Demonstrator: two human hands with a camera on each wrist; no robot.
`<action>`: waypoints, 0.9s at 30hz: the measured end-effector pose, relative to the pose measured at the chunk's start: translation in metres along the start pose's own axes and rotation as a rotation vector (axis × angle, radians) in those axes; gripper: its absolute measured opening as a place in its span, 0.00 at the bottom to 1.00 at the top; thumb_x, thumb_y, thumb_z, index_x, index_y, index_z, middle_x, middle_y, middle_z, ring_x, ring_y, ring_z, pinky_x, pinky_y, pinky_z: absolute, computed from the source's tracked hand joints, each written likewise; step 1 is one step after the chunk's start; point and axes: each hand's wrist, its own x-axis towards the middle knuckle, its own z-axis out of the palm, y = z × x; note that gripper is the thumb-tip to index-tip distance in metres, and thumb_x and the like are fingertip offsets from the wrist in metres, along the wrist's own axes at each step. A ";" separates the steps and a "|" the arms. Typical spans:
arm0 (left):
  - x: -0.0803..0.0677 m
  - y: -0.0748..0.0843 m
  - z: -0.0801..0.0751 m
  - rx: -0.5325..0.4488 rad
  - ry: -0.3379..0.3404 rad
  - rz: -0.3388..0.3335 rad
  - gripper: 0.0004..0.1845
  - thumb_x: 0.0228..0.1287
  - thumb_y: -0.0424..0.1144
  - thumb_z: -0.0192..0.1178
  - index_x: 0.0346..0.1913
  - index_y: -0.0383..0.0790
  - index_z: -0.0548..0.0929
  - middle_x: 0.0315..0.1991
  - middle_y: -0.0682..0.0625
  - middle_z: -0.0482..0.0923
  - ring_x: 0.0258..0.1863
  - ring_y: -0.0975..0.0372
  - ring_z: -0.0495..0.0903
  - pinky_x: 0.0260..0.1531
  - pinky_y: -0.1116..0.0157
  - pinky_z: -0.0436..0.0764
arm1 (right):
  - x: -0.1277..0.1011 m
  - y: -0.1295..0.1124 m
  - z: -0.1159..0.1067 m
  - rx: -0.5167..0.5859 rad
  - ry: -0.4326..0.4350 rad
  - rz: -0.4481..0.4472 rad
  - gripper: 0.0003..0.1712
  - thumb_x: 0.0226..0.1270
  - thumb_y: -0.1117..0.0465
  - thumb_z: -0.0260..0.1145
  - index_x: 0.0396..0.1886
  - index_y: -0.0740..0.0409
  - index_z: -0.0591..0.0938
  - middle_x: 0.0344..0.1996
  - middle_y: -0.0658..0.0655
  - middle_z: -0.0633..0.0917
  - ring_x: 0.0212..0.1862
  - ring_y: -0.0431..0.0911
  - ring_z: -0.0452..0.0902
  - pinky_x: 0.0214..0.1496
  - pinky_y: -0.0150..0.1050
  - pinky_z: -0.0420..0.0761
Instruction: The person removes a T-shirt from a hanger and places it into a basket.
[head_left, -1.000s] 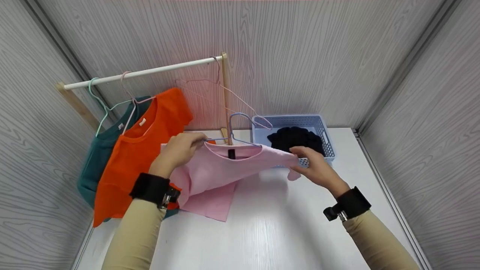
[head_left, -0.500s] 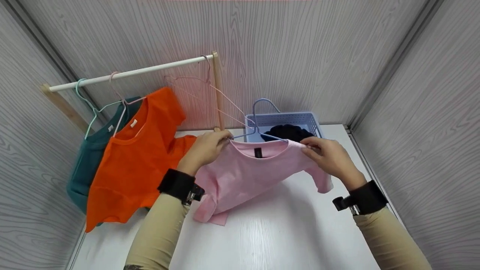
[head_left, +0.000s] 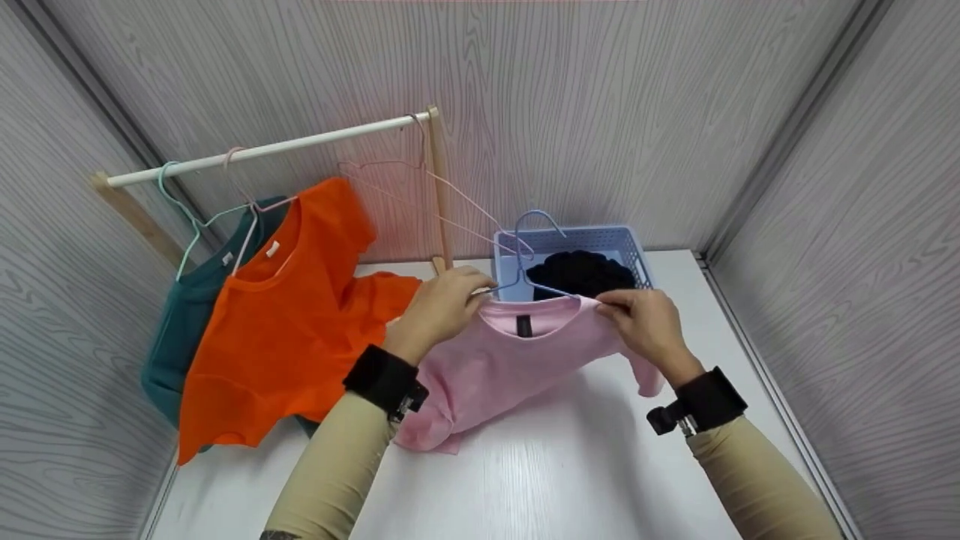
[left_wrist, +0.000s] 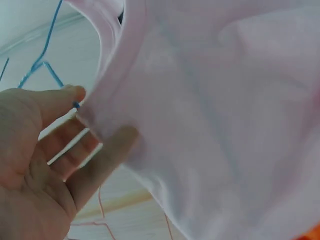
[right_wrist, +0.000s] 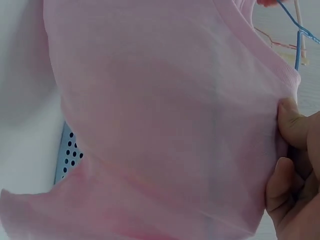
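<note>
A pink T-shirt [head_left: 525,367] with a black neck label hangs from a blue clothes hanger [head_left: 519,259], whose hook rises above the neckline. My left hand [head_left: 444,309] pinches the shirt by the shoulder beside the collar. There, in the left wrist view, the hanger's arm shows between the thumb [left_wrist: 65,100] and the collar. On the other shoulder, my right hand [head_left: 651,326] pinches the fabric between thumb and fingers. Most of the hanger's arms are hidden inside the shirt. The front of the shirt [right_wrist: 150,100] fills much of the right wrist view.
A rack with a white rail [head_left: 300,141] stands at the back left. An orange T-shirt [head_left: 277,337] and a teal shirt [head_left: 169,337] hang on it, plus a bare pink hanger [head_left: 461,191]. Behind my hands sits a blue basket [head_left: 600,238] holding black cloth [head_left: 581,271].
Both hands have carried the pink shirt and hanger to the right, away from the orange shirt, then slightly lower. My right hand's grip has shifted from the sleeve to near the collar.
</note>
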 end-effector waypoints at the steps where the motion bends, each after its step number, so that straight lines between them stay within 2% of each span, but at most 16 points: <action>1: 0.001 0.003 0.001 0.001 0.006 0.025 0.12 0.71 0.42 0.56 0.52 0.48 0.84 0.47 0.51 0.84 0.49 0.57 0.81 0.55 0.57 0.80 | 0.000 -0.001 0.002 0.006 -0.001 -0.002 0.07 0.59 0.58 0.73 0.36 0.53 0.91 0.35 0.53 0.91 0.39 0.54 0.87 0.39 0.52 0.82; 5: 0.005 0.006 0.005 -0.026 -0.014 0.082 0.10 0.73 0.43 0.54 0.46 0.47 0.84 0.36 0.51 0.84 0.38 0.58 0.81 0.46 0.60 0.82 | 0.001 -0.004 0.007 0.043 -0.026 -0.002 0.07 0.59 0.57 0.73 0.36 0.52 0.91 0.35 0.53 0.91 0.39 0.53 0.87 0.41 0.51 0.82; 10: -0.001 -0.003 0.008 -0.041 -0.035 0.045 0.08 0.74 0.44 0.53 0.44 0.48 0.81 0.33 0.50 0.81 0.35 0.59 0.78 0.42 0.62 0.81 | 0.000 0.003 0.007 0.079 -0.059 0.002 0.05 0.60 0.58 0.71 0.34 0.52 0.91 0.34 0.52 0.91 0.39 0.50 0.87 0.41 0.47 0.82; 15: -0.008 -0.015 0.005 -0.040 -0.015 0.035 0.07 0.74 0.44 0.52 0.43 0.48 0.80 0.29 0.50 0.75 0.33 0.58 0.76 0.39 0.63 0.78 | -0.002 0.017 0.004 0.070 -0.035 -0.039 0.04 0.59 0.61 0.72 0.32 0.56 0.90 0.31 0.54 0.90 0.36 0.50 0.87 0.39 0.48 0.81; 21: -0.016 -0.025 0.000 -0.035 -0.013 0.013 0.07 0.74 0.43 0.52 0.43 0.47 0.79 0.31 0.51 0.76 0.35 0.57 0.77 0.42 0.61 0.80 | -0.004 0.033 0.006 0.082 0.005 -0.087 0.04 0.58 0.63 0.72 0.32 0.59 0.90 0.30 0.56 0.90 0.33 0.49 0.86 0.36 0.45 0.82; 27: -0.022 -0.031 -0.005 -0.054 -0.027 0.010 0.07 0.74 0.43 0.52 0.44 0.47 0.79 0.32 0.51 0.77 0.36 0.57 0.77 0.45 0.61 0.81 | -0.010 0.048 0.009 0.105 0.009 -0.075 0.06 0.56 0.65 0.73 0.33 0.63 0.89 0.30 0.58 0.90 0.28 0.48 0.85 0.30 0.37 0.81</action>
